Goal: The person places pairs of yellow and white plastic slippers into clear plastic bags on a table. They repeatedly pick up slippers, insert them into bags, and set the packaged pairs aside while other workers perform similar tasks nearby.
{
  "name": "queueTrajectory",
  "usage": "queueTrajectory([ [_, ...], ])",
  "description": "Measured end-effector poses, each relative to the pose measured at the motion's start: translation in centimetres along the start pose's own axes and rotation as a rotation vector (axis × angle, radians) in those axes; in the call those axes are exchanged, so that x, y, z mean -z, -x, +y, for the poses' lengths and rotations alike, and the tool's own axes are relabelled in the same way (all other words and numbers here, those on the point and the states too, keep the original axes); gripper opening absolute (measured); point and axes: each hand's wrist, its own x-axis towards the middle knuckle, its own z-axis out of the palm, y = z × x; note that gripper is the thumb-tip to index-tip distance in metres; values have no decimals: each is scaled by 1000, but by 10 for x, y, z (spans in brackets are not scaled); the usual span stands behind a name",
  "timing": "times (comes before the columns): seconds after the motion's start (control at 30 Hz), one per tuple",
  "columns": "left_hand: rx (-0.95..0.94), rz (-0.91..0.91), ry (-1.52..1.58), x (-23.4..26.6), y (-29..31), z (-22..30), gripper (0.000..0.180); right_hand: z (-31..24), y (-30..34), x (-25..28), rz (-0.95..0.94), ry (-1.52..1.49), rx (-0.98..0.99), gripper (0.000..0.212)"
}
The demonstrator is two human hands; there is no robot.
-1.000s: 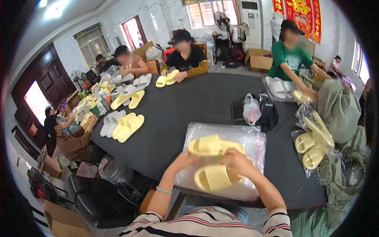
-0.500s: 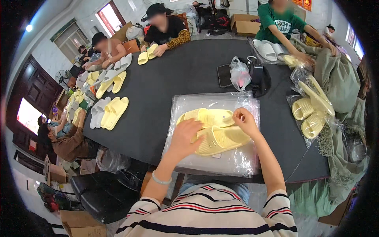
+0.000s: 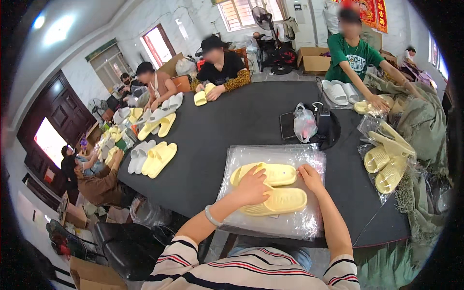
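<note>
Our left grip [image 3: 251, 187], fingers apart, lies on two yellow slippers [image 3: 285, 200] atop clear bags [image 3: 290, 227] on the bench [image 3: 208, 125], partly hiding them. Our right grip [image 3: 311, 178] curls beside the farther slipper's right end; whether it pinches anything, we cannot tell. Farther left, we count two grey slippers [image 3: 139, 157] beside another yellow pair [image 3: 160, 160].

The left forearm [image 3: 197, 228] slants inward, the left hand [image 3: 252, 187] back-up with fingers apart; the right forearm [image 3: 334, 220] rises steeper, the right hand [image 3: 311, 178] bent-fingered.
</note>
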Motion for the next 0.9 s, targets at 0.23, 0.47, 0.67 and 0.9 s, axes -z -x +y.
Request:
queueTrajectory([
  [0.23, 89, -234, -29, 6, 8, -4, 24, -12, 6, 0, -16, 83, 25, 30],
  [0.47, 96, -183, -144, -18, -5, -1, 15, -8, 7, -2, 29, 262, 98, 29],
  [0.67, 56, -301, -289, -4, 32, -30, 8, -6, 10, -4, -3, 316, 149, 29],
  [0.9, -118, -148, -427, 19, 118, -132, 9, -18, 13, -6, 17, 311, 158, 23],
])
